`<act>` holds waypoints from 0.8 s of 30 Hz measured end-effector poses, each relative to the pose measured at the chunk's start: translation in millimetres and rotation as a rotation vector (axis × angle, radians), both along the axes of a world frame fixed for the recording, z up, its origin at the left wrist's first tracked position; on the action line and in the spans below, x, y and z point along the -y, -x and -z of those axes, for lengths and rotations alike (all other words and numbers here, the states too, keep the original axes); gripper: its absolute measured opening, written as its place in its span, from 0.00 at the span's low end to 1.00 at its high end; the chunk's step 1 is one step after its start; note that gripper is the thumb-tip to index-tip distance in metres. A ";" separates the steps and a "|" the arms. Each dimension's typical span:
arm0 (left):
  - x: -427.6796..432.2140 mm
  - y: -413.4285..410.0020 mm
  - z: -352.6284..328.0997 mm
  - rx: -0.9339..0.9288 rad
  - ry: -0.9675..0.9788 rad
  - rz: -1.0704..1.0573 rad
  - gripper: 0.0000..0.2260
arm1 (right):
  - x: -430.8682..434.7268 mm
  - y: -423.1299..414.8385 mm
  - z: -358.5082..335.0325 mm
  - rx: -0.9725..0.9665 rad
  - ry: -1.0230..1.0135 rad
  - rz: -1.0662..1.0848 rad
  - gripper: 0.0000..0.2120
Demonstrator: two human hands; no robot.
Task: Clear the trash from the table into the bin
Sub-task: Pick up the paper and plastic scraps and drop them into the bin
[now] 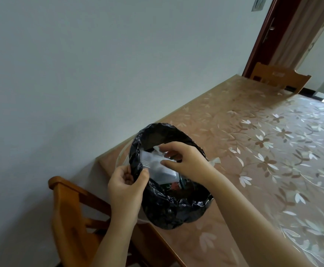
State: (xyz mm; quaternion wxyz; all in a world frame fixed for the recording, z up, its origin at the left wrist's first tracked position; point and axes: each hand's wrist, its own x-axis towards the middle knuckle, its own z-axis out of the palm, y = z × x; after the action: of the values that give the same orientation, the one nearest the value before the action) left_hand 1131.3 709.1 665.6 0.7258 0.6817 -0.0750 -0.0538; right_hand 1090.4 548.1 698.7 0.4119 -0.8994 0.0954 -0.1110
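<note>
A long table (273, 151) covered in a glossy tan cloth printed with pale leaves and flowers runs along a plain grey-white wall (80, 74), its near corner at the lower middle of the view. On that corner stands a bin lined with a crinkled black plastic bag (169, 209), the bag's rim folded outward and its mouth open upward. An orange-brown wooden chair (70, 218) stands pushed up against the table's near end, beside the bin, and a second wooden chair (280, 78) of the same colour sits at the far end, in front of a dark red door frame (261, 35). The left hand (125, 186) pinches the near left rim of the black bag between thumb and fingers, closed on the plastic. The right hand (186, 160) reaches over the bag's mouth, its fingers curled on a clear plastic food container (157, 168) that lies tilted inside the bag. Crumpled white tissue (158, 149) shows beside the container at the far rim, and a green and red printed wrapper (178, 185) lies under it deeper in the bag. A small white scrap (215, 161) rests on the cloth just beyond the right wrist, beside the bin.
</note>
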 end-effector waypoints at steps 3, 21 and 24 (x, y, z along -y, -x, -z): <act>-3.5 5.2 0.1 -0.003 0.007 0.018 0.06 | -0.5 27.3 -4.8 0.108 0.019 0.163 0.14; -19.4 101.1 8.9 -0.026 0.021 0.179 0.09 | -45.6 240.0 37.7 0.008 0.444 0.733 0.10; -17.2 129.8 7.5 -0.010 0.016 0.155 0.09 | -40.1 264.2 37.8 0.053 0.444 0.710 0.10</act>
State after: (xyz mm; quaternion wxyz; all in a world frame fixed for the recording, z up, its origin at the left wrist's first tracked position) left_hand 1001.5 726.3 658.1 0.7253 0.6677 -0.1242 -0.1126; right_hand 826.2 588.2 660.9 0.1465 -0.8745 0.3627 -0.2869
